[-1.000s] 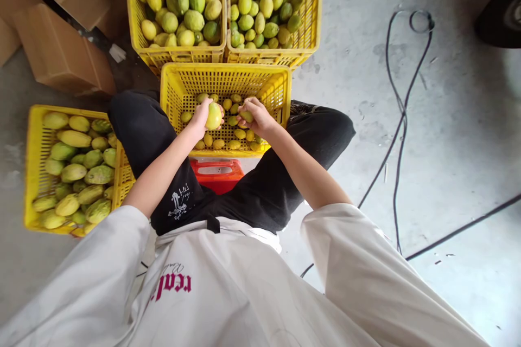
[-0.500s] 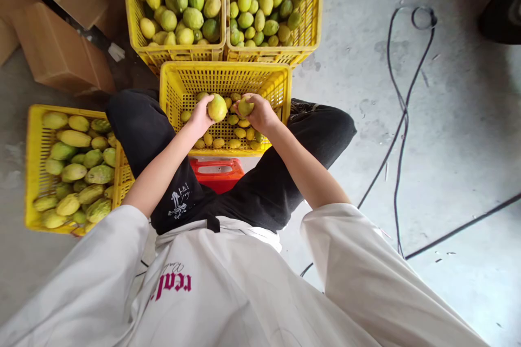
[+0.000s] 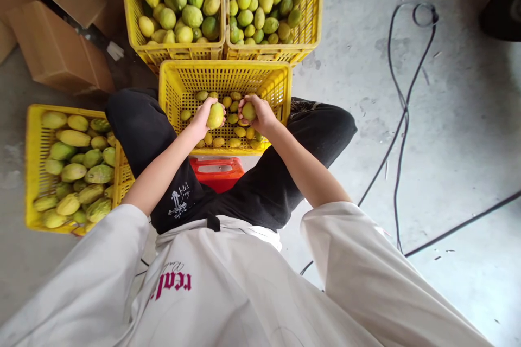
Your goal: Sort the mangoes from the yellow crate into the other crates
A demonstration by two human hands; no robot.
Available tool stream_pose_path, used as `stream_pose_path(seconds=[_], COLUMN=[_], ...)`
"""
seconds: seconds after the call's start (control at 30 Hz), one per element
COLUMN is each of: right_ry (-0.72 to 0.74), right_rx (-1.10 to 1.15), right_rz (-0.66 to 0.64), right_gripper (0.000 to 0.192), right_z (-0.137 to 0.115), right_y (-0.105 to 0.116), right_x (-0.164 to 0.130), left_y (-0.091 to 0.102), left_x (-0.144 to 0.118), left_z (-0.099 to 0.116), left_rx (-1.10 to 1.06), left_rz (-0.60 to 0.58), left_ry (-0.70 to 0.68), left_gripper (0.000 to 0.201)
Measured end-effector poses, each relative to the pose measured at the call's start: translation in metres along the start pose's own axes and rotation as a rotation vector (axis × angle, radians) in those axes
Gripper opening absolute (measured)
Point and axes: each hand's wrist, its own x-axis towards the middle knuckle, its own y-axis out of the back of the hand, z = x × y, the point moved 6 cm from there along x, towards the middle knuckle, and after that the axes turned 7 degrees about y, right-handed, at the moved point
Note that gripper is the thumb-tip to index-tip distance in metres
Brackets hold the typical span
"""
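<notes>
Left-hand fruit: a yellow-green oval fruit [image 3: 215, 115] sits in the grasp of the left hand [image 3: 202, 118], fingers curled about it, above the near yellow perforated plastic crate [image 3: 171, 84].
Axis of left fruit: long axis runs roughly up-down in the head view, slightly tilted, upper end away from the person.
Right-hand fruit: a smaller yellow-green round fruit [image 3: 248, 111] is clasped in the right hand [image 3: 261, 115]; too round to give a clear axis.
Relation: the two held fruits lie side by side, near but apart, each hand on its own.
Below the hands: small yellow fruits [image 3: 234, 131] on the crate floor.
Farther out: two yellow crates of green-yellow fruit [image 3: 191, 5] ahead, another yellow crate [image 3: 35, 141] at the left, a red plastic stool [image 3: 217, 171] under the person.
</notes>
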Motion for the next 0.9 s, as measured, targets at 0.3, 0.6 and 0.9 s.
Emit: stream_pose_path(seconds=[0.3,0.6,0.9], right_ry=[0.039,0.023,0.000], right_rx=[0.060,0.003,-0.027], right_rz=[0.029,-0.003,0.080], right_gripper=[0.036,0.038,0.030], right_z=[0.004,0.011,0.018], right_y=[0.001,0.006,0.013], right_x=[0.010,0.008,0.011], left_y=[0.002,0.001,0.003], left_x=[0.001,-0.003,0.004], left_z=[0.000,0.002,-0.011], left_rx=[-0.138,-0.111,-0.182], left_rz=[0.030,-0.003,0.041], left_ry=[0.087,0.032,0.159], left_gripper=[0.031,0.025,0.028])
